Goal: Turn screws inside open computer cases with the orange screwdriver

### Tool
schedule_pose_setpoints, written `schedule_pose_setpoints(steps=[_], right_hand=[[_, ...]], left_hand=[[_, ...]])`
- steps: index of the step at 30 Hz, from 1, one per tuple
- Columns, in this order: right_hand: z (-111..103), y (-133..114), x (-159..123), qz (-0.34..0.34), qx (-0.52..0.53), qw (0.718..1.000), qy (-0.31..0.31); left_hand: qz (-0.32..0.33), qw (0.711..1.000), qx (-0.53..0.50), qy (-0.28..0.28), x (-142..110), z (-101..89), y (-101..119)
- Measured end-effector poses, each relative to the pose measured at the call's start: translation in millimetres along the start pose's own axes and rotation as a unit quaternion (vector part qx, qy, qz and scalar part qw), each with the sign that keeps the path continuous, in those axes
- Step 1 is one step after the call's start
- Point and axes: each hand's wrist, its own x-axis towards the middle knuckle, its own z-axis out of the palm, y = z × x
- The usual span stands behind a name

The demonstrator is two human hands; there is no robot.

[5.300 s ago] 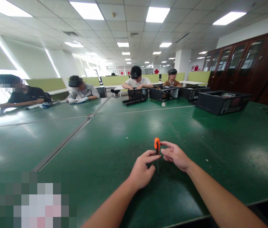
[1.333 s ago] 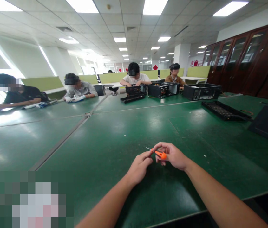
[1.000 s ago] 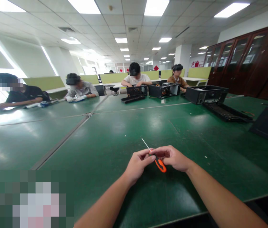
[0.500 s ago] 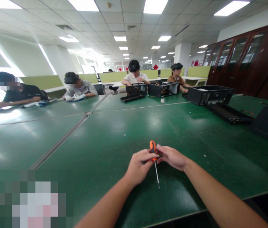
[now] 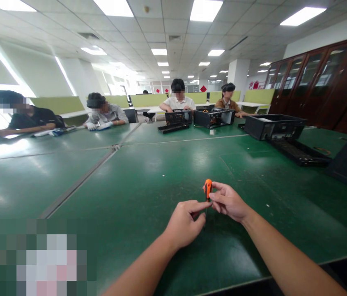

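A screwdriver [image 5: 208, 187] with an orange and black handle stands nearly upright above the green table, handle up. My right hand [image 5: 231, 204] is closed on the handle, its thumb and fingers pinching it from the right. My left hand [image 5: 184, 224] is beside it on the left. Its index finger stretches across to the bottom of the handle, touching or almost touching it. The left thumb is apart from that finger, close to the shaft. Much of the thin shaft is hard to make out behind the left hand, and its tip is unclear.
The green table [image 5: 136, 181] has a seam strip on the left. Black computer cases [image 5: 274, 126] stand at the far side and right, one with its panel folded down. Several people sit across the table. A pixelated patch covers the lower left. Wooden cabinets [image 5: 318, 82] line the right wall.
The screwdriver has moved slightly right and become more upright. My right hand has closed on its handle. My left hand has loosened from it, with the index finger now stretched out.
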Motion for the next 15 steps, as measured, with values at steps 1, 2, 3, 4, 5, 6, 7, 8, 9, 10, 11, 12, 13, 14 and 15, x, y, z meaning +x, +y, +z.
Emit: schedule_pose_setpoints(steps=[1, 2, 3, 4, 5, 6, 7, 8, 9, 10, 11, 12, 13, 14, 15], right_hand=[[1, -1, -1, 0.002, 0.002, 1.0, -0.004], [2, -2, -1, 0.002, 0.005, 1.0, -0.008], [3, -3, -2, -0.001, 0.01, 1.0, -0.011], [3, -4, -3, -0.007, 0.016, 1.0, -0.016], [4, -5, -3, -0.011, 0.024, 0.999, -0.023], [4, -5, -4, -0.014, 0.032, 0.999, -0.034], [4, -5, -4, -0.017, 0.038, 0.998, -0.047], [4, -5, -5, -0.018, 0.042, 0.997, -0.063], [3, -5, -5, -0.016, 0.044, 0.996, -0.081], [3, -4, -6, -0.012, 0.045, 0.994, -0.1], [3, -3, -6, -0.01, 0.046, 0.992, -0.119], [2, -3, -7, -0.007, 0.048, 0.989, -0.137], [1, -2, -7, -0.005, 0.047, 0.988, -0.15], [1, -1, -7, -0.002, 0.043, 0.986, -0.159], [0, -1, -7, 0.0, 0.034, 0.986, -0.162]], left_hand=[[-0.005, 1.0, 0.004, -0.007, 0, -0.4, 1], [-0.01, 1.0, 0.006, -0.017, -1, -0.5, 1], [-0.016, 1.0, 0.002, -0.026, 0, -0.1, 0], [-0.028, 0.999, -0.011, -0.034, 0, 0.8, -1], [-0.047, 0.997, -0.036, -0.039, 1, 2.3, -4], [-0.074, 0.994, -0.073, -0.04, 2, 4.0, -8], [-0.104, 0.986, -0.122, -0.035, 4, 5.8, -11], [-0.134, 0.973, -0.186, -0.025, 6, 7.3, -15], [-0.16, 0.953, -0.258, -0.012, 7, 8.3, -19], [-0.179, 0.926, -0.332, 0.004, 8, 8.5, -21], [-0.191, 0.897, -0.398, 0.021, 9, 7.8, -23], [-0.195, 0.869, -0.454, 0.035, 9, 6.4, -24], [-0.195, 0.846, -0.494, 0.045, 10, 4.3, -24], [-0.192, 0.832, -0.518, 0.05, 10, 1.8, -23], [-0.189, 0.827, -0.527, 0.053, 9, -0.7, -22]])
